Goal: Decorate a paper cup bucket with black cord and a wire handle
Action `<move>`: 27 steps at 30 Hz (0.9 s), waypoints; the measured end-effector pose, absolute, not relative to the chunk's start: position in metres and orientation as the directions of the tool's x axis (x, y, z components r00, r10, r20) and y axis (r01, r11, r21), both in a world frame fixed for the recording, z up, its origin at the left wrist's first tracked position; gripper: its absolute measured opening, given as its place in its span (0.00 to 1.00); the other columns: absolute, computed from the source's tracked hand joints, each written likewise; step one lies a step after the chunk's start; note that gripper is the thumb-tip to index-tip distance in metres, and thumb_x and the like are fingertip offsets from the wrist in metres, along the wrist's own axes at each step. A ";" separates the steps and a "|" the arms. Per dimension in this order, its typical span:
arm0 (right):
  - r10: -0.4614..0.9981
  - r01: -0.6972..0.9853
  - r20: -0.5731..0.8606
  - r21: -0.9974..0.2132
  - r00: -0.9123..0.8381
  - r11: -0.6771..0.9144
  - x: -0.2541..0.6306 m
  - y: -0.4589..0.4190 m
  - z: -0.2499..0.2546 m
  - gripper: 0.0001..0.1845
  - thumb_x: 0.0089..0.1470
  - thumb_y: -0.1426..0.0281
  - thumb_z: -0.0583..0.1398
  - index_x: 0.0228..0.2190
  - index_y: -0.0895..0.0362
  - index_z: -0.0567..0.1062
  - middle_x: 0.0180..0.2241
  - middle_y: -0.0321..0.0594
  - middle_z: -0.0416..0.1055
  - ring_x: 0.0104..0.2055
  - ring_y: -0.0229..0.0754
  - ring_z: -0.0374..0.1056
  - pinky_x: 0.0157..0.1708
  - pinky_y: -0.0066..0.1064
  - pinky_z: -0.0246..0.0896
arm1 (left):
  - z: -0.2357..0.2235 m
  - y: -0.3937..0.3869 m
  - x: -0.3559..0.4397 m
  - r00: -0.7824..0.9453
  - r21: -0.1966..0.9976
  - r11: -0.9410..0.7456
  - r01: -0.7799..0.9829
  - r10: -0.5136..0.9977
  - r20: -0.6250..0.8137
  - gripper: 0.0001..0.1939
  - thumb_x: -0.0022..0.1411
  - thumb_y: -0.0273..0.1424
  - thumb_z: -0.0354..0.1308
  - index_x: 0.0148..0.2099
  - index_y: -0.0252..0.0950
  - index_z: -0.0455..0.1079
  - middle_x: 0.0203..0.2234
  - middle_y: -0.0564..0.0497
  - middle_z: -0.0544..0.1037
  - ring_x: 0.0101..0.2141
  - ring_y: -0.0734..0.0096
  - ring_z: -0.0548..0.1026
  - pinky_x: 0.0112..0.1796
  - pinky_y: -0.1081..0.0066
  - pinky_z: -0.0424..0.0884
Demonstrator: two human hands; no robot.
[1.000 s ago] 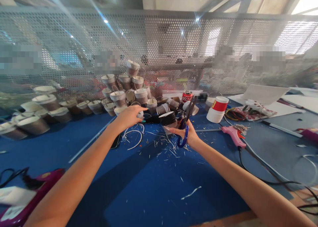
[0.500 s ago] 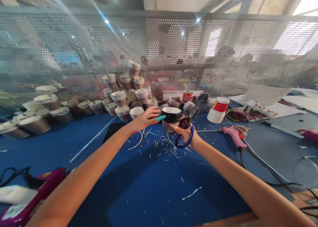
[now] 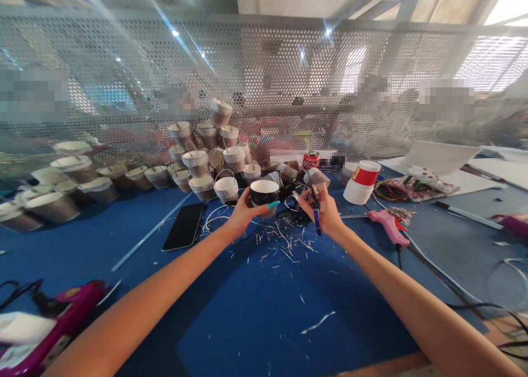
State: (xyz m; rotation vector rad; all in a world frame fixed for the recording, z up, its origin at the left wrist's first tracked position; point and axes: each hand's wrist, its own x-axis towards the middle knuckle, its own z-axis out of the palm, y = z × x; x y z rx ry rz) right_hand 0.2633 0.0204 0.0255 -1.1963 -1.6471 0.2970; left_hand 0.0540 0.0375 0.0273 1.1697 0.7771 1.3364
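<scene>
My left hand (image 3: 241, 215) is closed round the side of a small cup (image 3: 264, 188) with a white inside and a black band below its rim. The cup is upright, its mouth facing up. To the right of it, my right hand (image 3: 324, 209) grips a pair of scissors (image 3: 317, 219) by the blue handles, seen edge-on; the blades are mostly hidden. Dark, thin tangled material (image 3: 295, 215) lies between the hands, with white scraps (image 3: 284, 239) scattered on the blue table (image 3: 256, 311) below.
Stacked grey-and-white little buckets (image 3: 197, 162) stand behind and left. A black phone (image 3: 183, 227) lies left of my hands. To the right are a paper cup stack (image 3: 359, 190), a pink glue gun (image 3: 390, 226) and cables. A red can (image 3: 311, 160) stands at the back, before a perforated metal screen (image 3: 289, 64).
My left hand has taken hold of the black-banded cup, which has shifted left. My right hand has come off the cup and turned the scissors edge-on. The phone is now uncovered.
</scene>
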 end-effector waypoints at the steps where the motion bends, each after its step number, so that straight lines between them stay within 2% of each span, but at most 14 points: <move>1: 0.791 0.625 0.612 -0.618 0.000 0.478 0.270 0.022 0.028 0.20 0.46 0.53 0.59 0.31 0.55 0.61 0.27 0.38 0.66 0.26 0.40 0.62 0.29 0.35 0.59 | 0.021 0.038 0.053 0.141 0.943 -0.119 -0.309 0.975 0.170 0.29 0.35 0.26 0.71 0.43 0.34 0.68 0.36 0.48 0.77 0.39 0.62 0.74 0.46 0.60 0.67; 3: 0.768 0.735 0.629 -0.466 -0.117 0.493 0.279 0.023 0.031 0.19 0.48 0.53 0.58 0.31 0.55 0.62 0.29 0.40 0.66 0.29 0.42 0.62 0.30 0.34 0.58 | 0.011 0.038 0.053 0.149 0.955 -0.091 -0.282 0.979 0.137 0.28 0.36 0.27 0.71 0.43 0.34 0.69 0.38 0.48 0.76 0.40 0.64 0.73 0.47 0.61 0.66; 6: 0.767 0.836 0.571 -0.236 -0.294 0.496 0.281 0.021 0.035 0.17 0.52 0.54 0.55 0.32 0.55 0.64 0.32 0.42 0.67 0.33 0.43 0.63 0.30 0.32 0.57 | 0.002 0.037 0.054 0.151 0.969 -0.099 -0.224 0.979 0.136 0.29 0.35 0.27 0.71 0.44 0.34 0.68 0.38 0.49 0.75 0.41 0.65 0.72 0.47 0.62 0.65; 11: 0.774 0.865 0.478 -0.056 -0.415 0.499 0.276 0.018 0.034 0.19 0.53 0.53 0.54 0.36 0.56 0.66 0.34 0.43 0.68 0.36 0.44 0.64 0.32 0.31 0.57 | 0.001 0.036 0.054 0.189 0.978 -0.105 -0.178 0.972 0.139 0.32 0.33 0.26 0.71 0.44 0.33 0.67 0.38 0.48 0.74 0.39 0.64 0.72 0.42 0.62 0.70; 15: 0.767 0.868 0.470 -0.002 -0.437 0.496 0.276 0.018 0.032 0.21 0.53 0.52 0.53 0.38 0.57 0.67 0.35 0.44 0.68 0.37 0.45 0.64 0.33 0.32 0.57 | 0.000 0.036 0.055 0.191 0.981 -0.075 -0.180 0.975 0.109 0.33 0.31 0.25 0.71 0.44 0.33 0.66 0.37 0.48 0.73 0.37 0.63 0.72 0.37 0.61 0.73; 21: 0.771 0.874 0.464 0.016 -0.437 0.486 0.277 0.018 0.032 0.22 0.53 0.53 0.53 0.39 0.57 0.68 0.36 0.44 0.68 0.38 0.45 0.64 0.33 0.32 0.57 | -0.003 0.038 0.053 0.171 0.983 -0.130 -0.130 0.973 0.152 0.34 0.31 0.24 0.71 0.44 0.34 0.66 0.38 0.48 0.73 0.39 0.63 0.71 0.38 0.63 0.72; 27: 0.787 0.881 0.428 0.049 -0.445 0.471 0.275 0.014 0.037 0.17 0.54 0.55 0.54 0.36 0.56 0.69 0.34 0.42 0.69 0.38 0.44 0.64 0.30 0.30 0.54 | -0.002 0.039 0.053 0.161 0.985 -0.126 -0.122 0.976 0.145 0.32 0.31 0.24 0.71 0.44 0.33 0.67 0.36 0.49 0.75 0.38 0.64 0.72 0.41 0.62 0.70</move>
